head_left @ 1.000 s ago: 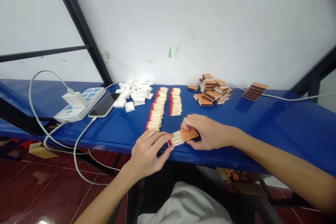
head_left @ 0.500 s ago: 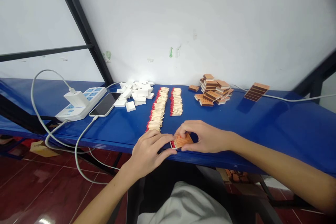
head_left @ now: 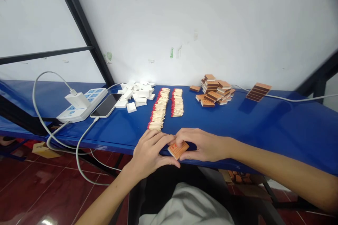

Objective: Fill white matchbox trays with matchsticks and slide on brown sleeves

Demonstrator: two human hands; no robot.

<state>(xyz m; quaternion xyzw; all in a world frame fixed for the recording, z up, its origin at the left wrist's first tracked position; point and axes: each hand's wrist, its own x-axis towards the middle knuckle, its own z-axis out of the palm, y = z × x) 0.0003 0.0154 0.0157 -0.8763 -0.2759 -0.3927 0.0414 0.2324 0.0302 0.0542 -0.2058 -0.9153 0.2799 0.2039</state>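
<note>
An orange-brown matchbox (head_left: 179,150) with red print sits at the front edge of the blue table, its tray pushed in so that no match heads show. My right hand (head_left: 202,145) grips it between thumb and fingers. Beside its left end is my left hand (head_left: 151,150), open, thumb spread away and fingertips at the box's upper left corner; whether they touch it is unclear. Beyond the hands lie a long row of red-headed matches (head_left: 158,109) and a shorter row of matches (head_left: 177,102).
White matchbox trays (head_left: 138,93) are heaped at the back left. Finished-looking matchboxes (head_left: 215,91) form a pile at the back right, near a striped brown sheet (head_left: 258,91). On the left are a phone (head_left: 105,105), a power strip (head_left: 81,105) and white cables.
The matchbox has gone from partly open, with red match heads showing, to closed. It has turned slightly and come nearer. My left thumb has moved away from it.
</note>
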